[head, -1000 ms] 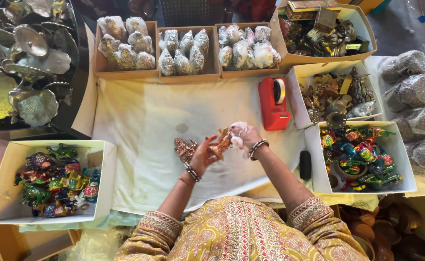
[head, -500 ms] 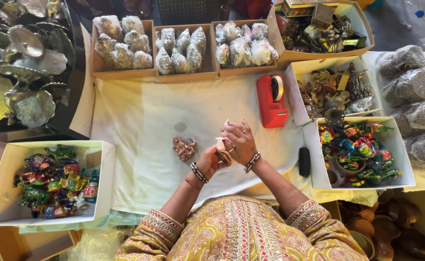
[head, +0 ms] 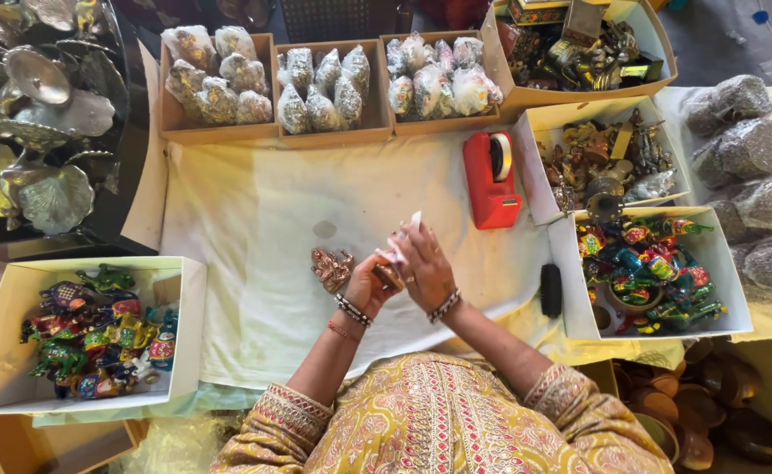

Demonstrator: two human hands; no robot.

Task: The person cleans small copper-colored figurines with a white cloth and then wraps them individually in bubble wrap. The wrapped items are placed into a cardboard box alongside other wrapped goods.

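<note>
While both my hands meet over the middle of the bench (head: pixel 254 228), the left hand (head: pixel 370 285) has its grip closed around a small brown metal figurine (head: pixel 389 276), and the right hand (head: pixel 423 263) pinches a bit of clear wrap (head: pixel 402 239) against it. I judge the figurine stiff, dense for its size, with knobbly edges that could tear the thin, slippery wrap; best taken by its body, not by any thin projection. One more bare figurine (head: pixel 331 268) lies on the white cloth just left of my hands. Counts: three cardboard trays (head: pixel 219 133) of wrapped pieces at the far edge, one red tape dispenser (head: pixel 489 180), two white boxes (head: pixel 184 290) of painted toys, one each side, and four mesh-wrapped bundles (head: pixel 741 149) far right.
</note>
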